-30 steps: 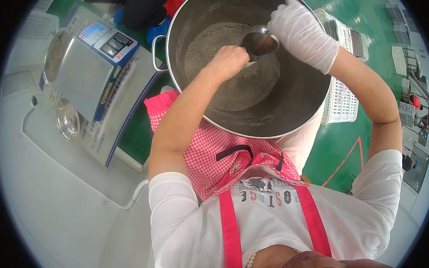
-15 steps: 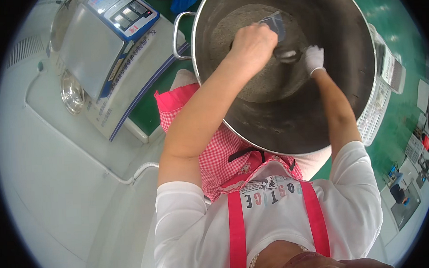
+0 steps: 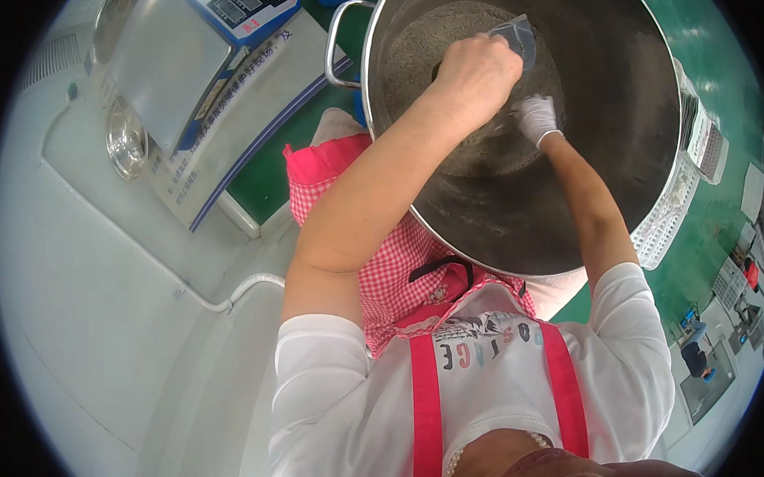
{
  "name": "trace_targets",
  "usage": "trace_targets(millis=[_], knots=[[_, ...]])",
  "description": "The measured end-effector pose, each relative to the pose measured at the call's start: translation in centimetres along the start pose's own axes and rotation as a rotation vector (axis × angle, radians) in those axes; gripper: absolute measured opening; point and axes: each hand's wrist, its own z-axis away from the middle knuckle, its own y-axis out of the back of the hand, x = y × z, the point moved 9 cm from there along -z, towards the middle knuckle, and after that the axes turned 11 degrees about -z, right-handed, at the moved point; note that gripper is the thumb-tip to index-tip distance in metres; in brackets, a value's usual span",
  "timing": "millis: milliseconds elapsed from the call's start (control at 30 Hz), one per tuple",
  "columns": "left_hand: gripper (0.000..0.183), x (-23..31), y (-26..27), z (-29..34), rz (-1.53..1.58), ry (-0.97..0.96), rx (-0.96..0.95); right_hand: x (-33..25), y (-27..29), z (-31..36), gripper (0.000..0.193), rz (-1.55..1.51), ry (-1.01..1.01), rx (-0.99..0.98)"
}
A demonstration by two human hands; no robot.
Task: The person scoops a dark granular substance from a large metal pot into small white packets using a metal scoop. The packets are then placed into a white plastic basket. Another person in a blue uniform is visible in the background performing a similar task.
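Observation:
A large, deep metal pot [image 3: 622,137] holds a bed of grey-brown powder [image 3: 418,56]. My left hand [image 3: 482,79] is bare and closed over the powder, gripping a small clear plastic bag [image 3: 518,42] whose end sticks out past the knuckles. My right hand [image 3: 536,119] wears a thin white glove. It reaches low into the pot, close to the powder, its fingers curled. What those fingers hold is hidden and blurred.
A scale [image 3: 170,65] with a blue display stands on a table at the left, beside a shiny metal bowl [image 3: 127,145]. The pot's loop handle [image 3: 335,47] juts out leftward. White plastic crates [image 3: 669,216] sit at the pot's right, over a green floor [image 3: 721,67].
My right hand has moved left and a little down, over the powder. The bag and my left hand have shifted slightly right in the picture, along with the pot.

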Motion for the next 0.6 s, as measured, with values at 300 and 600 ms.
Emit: trace_targets(millis=[300,600], knots=[[0.009,0.0,-0.1,-0.1,0.021,0.013,-0.024,-6.6,-4.9,0.4,0.02,-0.145,0.078,-0.026],[0.012,-1.4,-0.3,0.1,-0.014,0.055,0.037,0.2,1.8,3.4,0.02,-1.051,0.14,-0.195]])
